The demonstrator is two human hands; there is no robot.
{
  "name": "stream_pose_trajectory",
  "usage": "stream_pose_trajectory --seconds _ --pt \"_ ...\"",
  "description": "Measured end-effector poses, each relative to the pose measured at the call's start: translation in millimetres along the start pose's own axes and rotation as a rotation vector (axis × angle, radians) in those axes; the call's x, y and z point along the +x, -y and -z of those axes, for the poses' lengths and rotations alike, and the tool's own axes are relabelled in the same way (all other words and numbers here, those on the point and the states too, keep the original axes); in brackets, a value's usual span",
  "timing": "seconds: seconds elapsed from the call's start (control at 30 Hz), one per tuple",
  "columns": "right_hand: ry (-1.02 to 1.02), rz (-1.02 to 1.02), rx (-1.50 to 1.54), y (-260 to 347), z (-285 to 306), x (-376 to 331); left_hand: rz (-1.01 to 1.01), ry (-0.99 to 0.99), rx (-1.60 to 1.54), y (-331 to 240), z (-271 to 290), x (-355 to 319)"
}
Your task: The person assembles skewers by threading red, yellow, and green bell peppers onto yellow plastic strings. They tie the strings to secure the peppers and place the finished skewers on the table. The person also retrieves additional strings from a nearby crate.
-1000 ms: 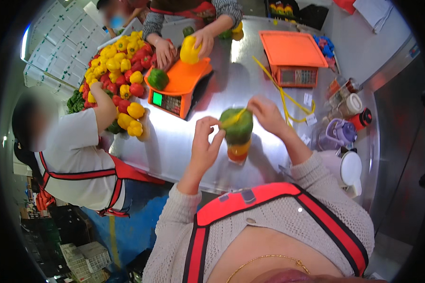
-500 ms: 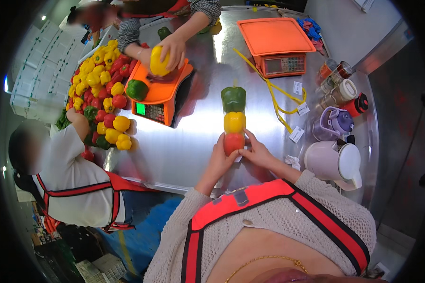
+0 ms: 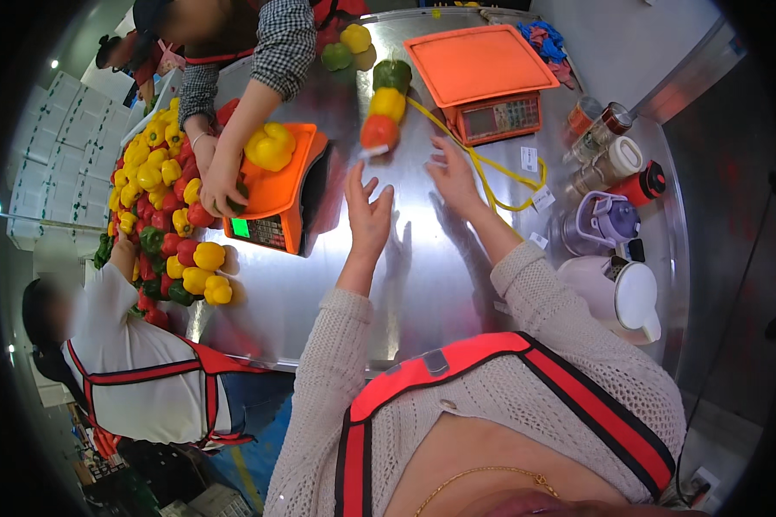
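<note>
A row of three bell peppers (image 3: 387, 105), green, yellow and red from far to near, lies on the metal table beyond my hands, a white label at its near end. They look packed together. My left hand (image 3: 369, 211) is open, its fingers apart, just short of the red pepper. Off to the right, my right hand (image 3: 453, 179) is also open and holds nothing. A yellow strap (image 3: 483, 164) with white tags lies beside it.
A co-worker's hands reach by an orange scale (image 3: 293, 185) bearing a yellow pepper (image 3: 270, 146). Another person reaches into the pepper pile (image 3: 159, 172) at left. Another orange scale (image 3: 483, 69) stands far right. A purple-lidded bottle (image 3: 612, 222), other bottles and a kettle (image 3: 608, 293) line the right edge.
The pepper row has gone from between my hands to farther up the table, and both hands have let go and spread apart. The co-worker has set the yellow pepper on the scale.
</note>
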State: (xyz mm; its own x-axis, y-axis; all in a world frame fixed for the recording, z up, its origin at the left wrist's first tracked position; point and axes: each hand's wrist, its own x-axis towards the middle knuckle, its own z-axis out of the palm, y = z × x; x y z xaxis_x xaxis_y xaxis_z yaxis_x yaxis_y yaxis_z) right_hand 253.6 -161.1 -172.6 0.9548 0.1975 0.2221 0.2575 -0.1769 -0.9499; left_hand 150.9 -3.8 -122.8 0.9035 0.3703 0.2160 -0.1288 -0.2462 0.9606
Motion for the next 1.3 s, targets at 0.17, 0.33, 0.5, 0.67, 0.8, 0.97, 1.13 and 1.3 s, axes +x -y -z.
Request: stream_pose_trajectory --seconds 0.17,0.33,0.5,0.67,0.8,0.97,1.13,1.3 --pt "-0.190 0.055 -0.810 -45 70 17 -0.008 0.094 0.054 28 1 -50" --pt "-0.114 -0.018 -0.923 -63 102 -6 0.353 0.316 0.006 35 -2 -115" --pt "-0.254 0.265 -0.420 33 88 -26 0.437 0.304 -0.223 -3 3 -117" --pt "0.184 0.659 -0.258 121 42 -100 0.314 0.036 -0.563 -70 4 -96" --pt "0.431 0.537 -0.172 139 21 -151 0.263 -0.139 -0.755 -110 48 -87" --pt "0.830 0.180 0.059 144 22 -189 0.294 -0.156 -0.698 -134 70 -110" --pt "1.072 0.246 -0.031 142 17 -189 0.298 -0.181 -0.562 -135 81 -133" --pt "0.611 -0.324 0.669 152 34 -150 0.300 0.001 -0.146 -120 66 -172"
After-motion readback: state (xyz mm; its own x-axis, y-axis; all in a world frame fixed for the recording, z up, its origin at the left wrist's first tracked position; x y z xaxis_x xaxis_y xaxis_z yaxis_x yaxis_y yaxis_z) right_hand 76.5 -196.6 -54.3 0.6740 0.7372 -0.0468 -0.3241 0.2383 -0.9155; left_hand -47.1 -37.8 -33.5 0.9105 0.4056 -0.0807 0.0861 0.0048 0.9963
